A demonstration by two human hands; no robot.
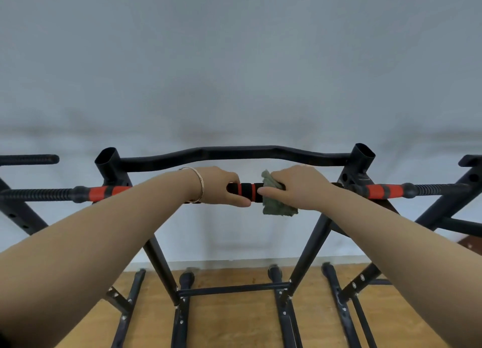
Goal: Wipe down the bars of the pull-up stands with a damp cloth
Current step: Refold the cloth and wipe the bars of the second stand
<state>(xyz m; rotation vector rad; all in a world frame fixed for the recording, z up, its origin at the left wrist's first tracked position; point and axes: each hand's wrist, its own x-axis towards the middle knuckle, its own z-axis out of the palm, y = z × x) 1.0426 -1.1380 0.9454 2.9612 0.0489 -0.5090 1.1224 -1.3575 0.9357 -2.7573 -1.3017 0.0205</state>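
Right hand (300, 188) clamps green cloth (276, 199) round foam-gripped bar (246, 190) at mid-span, left hand (221, 187) gripping alongside — w/ cloth bunched, wipe may skip bar's underside; hard pull could rock stand (307, 248).

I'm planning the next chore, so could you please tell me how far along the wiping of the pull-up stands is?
Done: no bar shows visible wetness, so nothing is confirmed. In hand: the right hand wraps the green cloth round the middle of the front bar; the left hand grips the bar beside it. Probably left: the curved rear bar, the ribbed bar end and the neighbouring stand.
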